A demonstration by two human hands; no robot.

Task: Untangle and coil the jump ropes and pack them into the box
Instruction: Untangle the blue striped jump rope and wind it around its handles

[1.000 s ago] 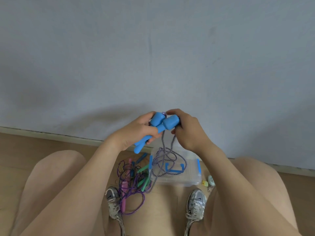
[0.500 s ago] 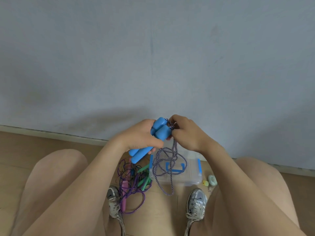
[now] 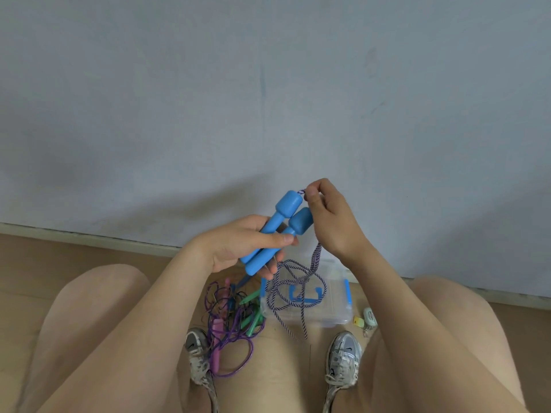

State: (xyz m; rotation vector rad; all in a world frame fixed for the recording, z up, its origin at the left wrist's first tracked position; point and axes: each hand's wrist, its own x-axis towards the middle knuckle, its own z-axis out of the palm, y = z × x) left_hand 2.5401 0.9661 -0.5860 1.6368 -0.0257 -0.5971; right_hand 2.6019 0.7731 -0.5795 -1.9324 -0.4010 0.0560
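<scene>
Left hand [image 3: 238, 248] grips both blue handles [image 3: 286, 206] together, above the clear box [image 3: 337, 317]. Right hand [image 3: 331, 222] pinches the striped cord [image 3: 316, 257] at the handle tops. Wind even, snug turns; the dangling loops could snag.

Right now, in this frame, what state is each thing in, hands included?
left hand: grips both blue handles side by side.
right hand: pinches the striped rope just above the handle tops.
blue handles: held together, thick ends up, tilted.
striped rope: hangs in loose loops, not coiled.
clear box: on the floor, lid on.
other ropes: tangled heap on the floor beside the box.
</scene>
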